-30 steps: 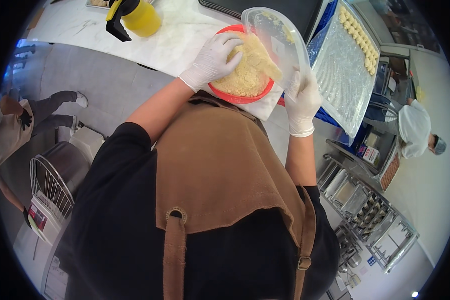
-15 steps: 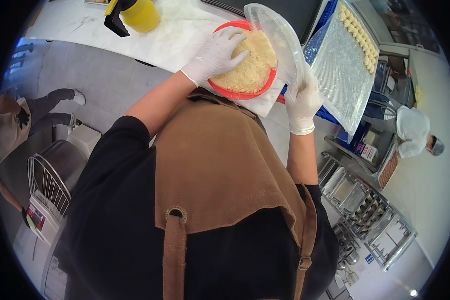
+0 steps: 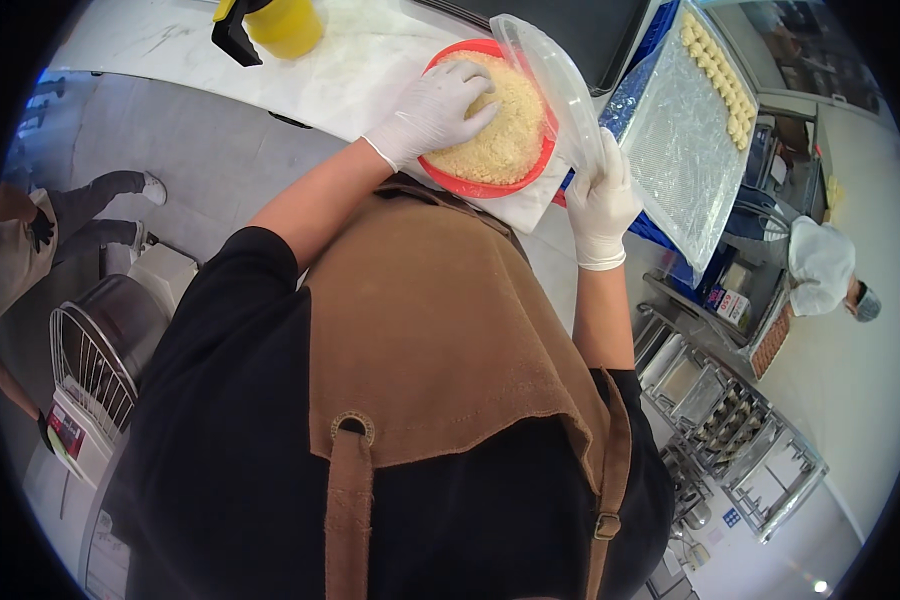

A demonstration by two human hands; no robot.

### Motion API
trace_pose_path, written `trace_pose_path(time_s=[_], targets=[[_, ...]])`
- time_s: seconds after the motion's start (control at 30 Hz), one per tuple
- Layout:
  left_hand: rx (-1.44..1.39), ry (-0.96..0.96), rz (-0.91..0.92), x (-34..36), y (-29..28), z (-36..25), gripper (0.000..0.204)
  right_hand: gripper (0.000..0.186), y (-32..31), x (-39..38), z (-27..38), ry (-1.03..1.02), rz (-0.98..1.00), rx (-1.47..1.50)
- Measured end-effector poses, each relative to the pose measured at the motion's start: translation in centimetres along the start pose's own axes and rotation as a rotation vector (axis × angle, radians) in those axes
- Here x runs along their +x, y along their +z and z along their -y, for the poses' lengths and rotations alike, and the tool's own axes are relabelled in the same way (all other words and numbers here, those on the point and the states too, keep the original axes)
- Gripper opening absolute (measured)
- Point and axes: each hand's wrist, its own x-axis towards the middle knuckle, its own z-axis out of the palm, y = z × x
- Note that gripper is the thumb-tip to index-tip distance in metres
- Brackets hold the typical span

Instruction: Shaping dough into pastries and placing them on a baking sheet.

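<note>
A red bowl (image 3: pixel 515 175) heaped with pale yellow crumbs (image 3: pixel 500 140) sits at the front edge of the white counter. My left hand (image 3: pixel 430 118), in a white glove, rests on the crumbs at the bowl's left, fingers bent and apart, thumb out over the middle. A clear plastic lid or container (image 3: pixel 550 75) stands tilted over the bowl's right side. My right hand (image 3: pixel 605 205), also gloved, grips it by its near end. Just right of it is a plastic-covered mesh tray (image 3: pixel 680 180) with rows of piped dough (image 3: pixel 720 75) along its far side.
A yellow jug (image 3: pixel 282 27) stands back left on the counter (image 3: pixel 170 45), a dark tray (image 3: pixel 560 35) behind the bowl. At far left a person (image 3: pixel 25 250) is near a metal mixer (image 3: pixel 100 350). At right a worker (image 3: pixel 815 265) bends by metal shelving; a rack (image 3: pixel 730 420) stands below.
The clear piece has tilted steeper, and the slab of crumbs that was on it now lies in the bowl. My left hand has shifted slightly; the worker at right moved a little.
</note>
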Motion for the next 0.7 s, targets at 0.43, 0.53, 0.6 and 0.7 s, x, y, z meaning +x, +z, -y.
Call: trace_pose_path(time_s=[0.43, 0.53, 0.6, 0.7], targets=[[-0.065, 0.016, -0.133, 0.63, -0.45, -0.63, 0.032, 0.064, -0.21, 0.32, -0.40, -0.047, -0.164, 0.056], [-0.069, 0.009, -0.125, 0.68, -0.41, -0.48, 0.034, 0.062, -0.26, 0.21, -0.54, -0.043, -0.157, 0.049], [-0.052, -0.003, -0.101, 0.69, -0.30, -0.25, 0.037, 0.061, -0.18, -0.02, -0.71, -0.034, -0.108, 0.016], [-0.033, 0.001, -0.103, 0.70, -0.15, -0.26, 0.037, 0.061, -0.37, 0.07, -0.83, -0.036, -0.080, -0.007]])
